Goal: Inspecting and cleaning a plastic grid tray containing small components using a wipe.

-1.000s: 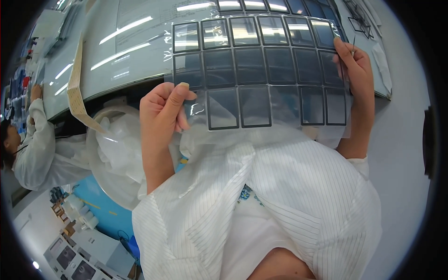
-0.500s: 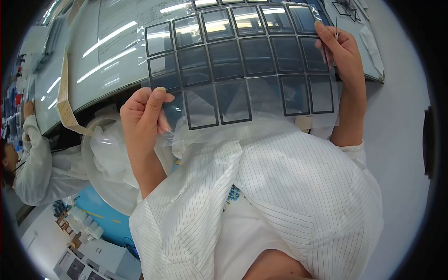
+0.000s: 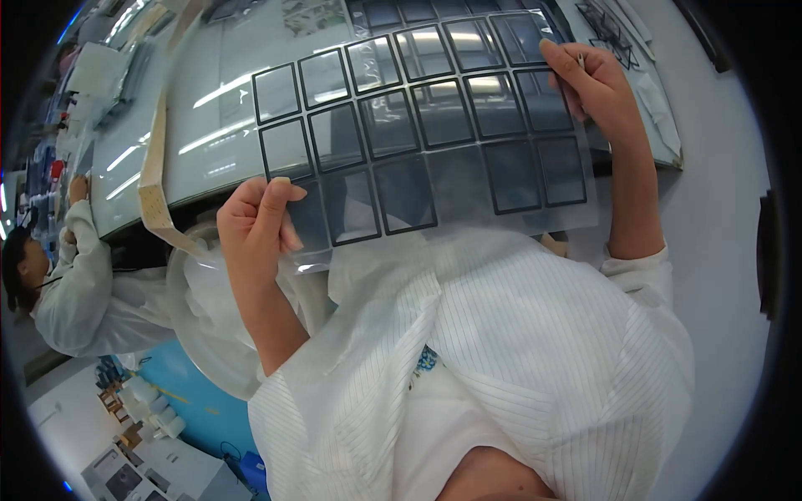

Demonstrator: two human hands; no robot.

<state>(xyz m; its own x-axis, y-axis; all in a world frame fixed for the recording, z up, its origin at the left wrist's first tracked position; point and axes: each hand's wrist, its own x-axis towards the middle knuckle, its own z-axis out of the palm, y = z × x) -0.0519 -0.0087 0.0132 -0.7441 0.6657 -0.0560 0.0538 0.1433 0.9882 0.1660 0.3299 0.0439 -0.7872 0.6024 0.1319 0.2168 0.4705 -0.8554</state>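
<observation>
A clear film sheet (image 3: 405,196) with rows of black-edged rectangles spans between my hands, tilted above the near edge of the bench. The lower row has a spot with no black outline. My left hand (image 3: 255,224) is closed, pinching the sheet's lower left edge between thumb and fingers. At the upper right edge my right hand (image 3: 597,92) is closed on the sheet, its thumb on top. A thin pointed tip (image 3: 581,61) stands up from that hand; the rest of this tool is hidden. Another sheet (image 3: 380,14) with similar dark rectangles lies behind on the bench.
The glass-topped bench (image 3: 209,125) reflects ceiling lights. A beige perforated strip (image 3: 154,196) runs along it at left. Below stands a round bin (image 3: 196,351) with white film inside. Loose black frames (image 3: 610,37) lie at the far right. A co-worker (image 3: 75,292) sits at left.
The view has shifted slightly. Both hands still hold the sheet, which now sits a little lower left at its left side; more of the sheet behind it shows.
</observation>
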